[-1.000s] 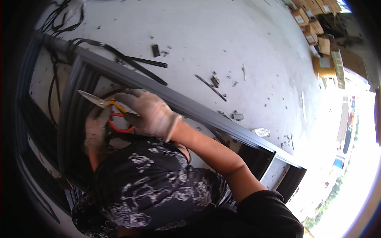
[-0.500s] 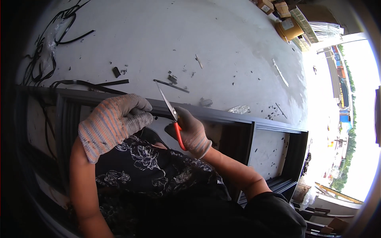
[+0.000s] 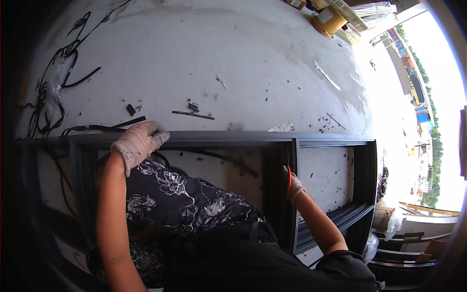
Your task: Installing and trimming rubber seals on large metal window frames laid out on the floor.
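My left hand (image 3: 140,141), in a striped knit glove with grey fingers, rests at the far rail of a dark metal frame (image 3: 219,138). Its fingers are curled together, and what lies under them is hidden. A black rubber strip (image 3: 92,128) runs along that rail from the left toward this hand. Lower down on the right, my gloved right hand (image 3: 296,186) is closed around scissors (image 3: 289,182) with red handles. Their thin blades point away from me, beside the frame's crossbar (image 3: 295,214).
Tangled black strips (image 3: 48,92) and clear plastic lie on the floor at far left. Short dark offcuts (image 3: 193,115) are scattered beyond the frame. A yellow-brown bucket (image 3: 329,22) and cartons stand far right. The frame surrounds my body, with crossbars on both sides.
My right hand has moved away from the left, carrying the scissors rightward to the crossbar. The left hand stays at the far rail while the whole view has shifted.
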A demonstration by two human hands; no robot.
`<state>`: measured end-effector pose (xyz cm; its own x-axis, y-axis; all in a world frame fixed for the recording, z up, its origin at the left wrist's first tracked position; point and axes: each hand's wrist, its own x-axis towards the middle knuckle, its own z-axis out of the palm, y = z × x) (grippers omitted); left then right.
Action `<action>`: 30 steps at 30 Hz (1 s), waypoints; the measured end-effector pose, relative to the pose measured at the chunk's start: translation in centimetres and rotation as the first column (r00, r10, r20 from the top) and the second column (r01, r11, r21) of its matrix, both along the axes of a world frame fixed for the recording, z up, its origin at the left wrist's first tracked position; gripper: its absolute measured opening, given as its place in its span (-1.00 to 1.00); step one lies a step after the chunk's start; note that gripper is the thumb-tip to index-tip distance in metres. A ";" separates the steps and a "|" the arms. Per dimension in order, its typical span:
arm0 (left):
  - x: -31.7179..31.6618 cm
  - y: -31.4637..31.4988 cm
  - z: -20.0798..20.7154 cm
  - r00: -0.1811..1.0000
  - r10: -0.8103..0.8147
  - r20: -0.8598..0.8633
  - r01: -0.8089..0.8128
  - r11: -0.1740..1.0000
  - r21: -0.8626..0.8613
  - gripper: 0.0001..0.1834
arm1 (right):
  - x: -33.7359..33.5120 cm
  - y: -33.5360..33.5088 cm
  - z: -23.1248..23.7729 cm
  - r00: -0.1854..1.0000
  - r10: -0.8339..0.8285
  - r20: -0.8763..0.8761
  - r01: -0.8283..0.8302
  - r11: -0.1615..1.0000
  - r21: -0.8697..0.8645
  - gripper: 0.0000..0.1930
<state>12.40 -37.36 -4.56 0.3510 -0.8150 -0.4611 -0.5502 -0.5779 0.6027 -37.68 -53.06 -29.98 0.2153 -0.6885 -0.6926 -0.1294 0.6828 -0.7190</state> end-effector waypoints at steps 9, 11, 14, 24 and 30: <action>0.6 1.4 0.1 0.962 -0.118 0.246 0.102 0.992 0.080 -0.57 | 1.9 -2.2 1.8 1.000 0.028 0.006 -0.029 0.985 0.170 -0.58; 0.5 1.3 0.4 0.970 -0.095 0.224 0.079 0.994 0.079 -0.57 | 1.4 -2.9 1.1 1.000 0.018 -0.010 -0.017 0.994 0.111 -0.50; 0.5 1.0 0.3 0.972 -0.084 0.218 0.060 0.992 0.114 -0.57 | 1.2 -3.4 1.1 0.962 0.135 -0.238 -0.132 0.991 0.028 -0.42; -0.2 0.6 1.0 0.974 -0.052 0.219 0.029 0.994 0.105 -0.65 | 6.2 -0.5 8.8 0.906 0.013 -0.423 0.014 0.998 0.060 -0.49; 0.1 0.4 0.9 0.963 -0.084 0.255 0.034 0.980 0.194 -0.54 | 4.3 7.5 2.8 0.851 0.316 -0.419 -0.293 0.949 0.120 -0.52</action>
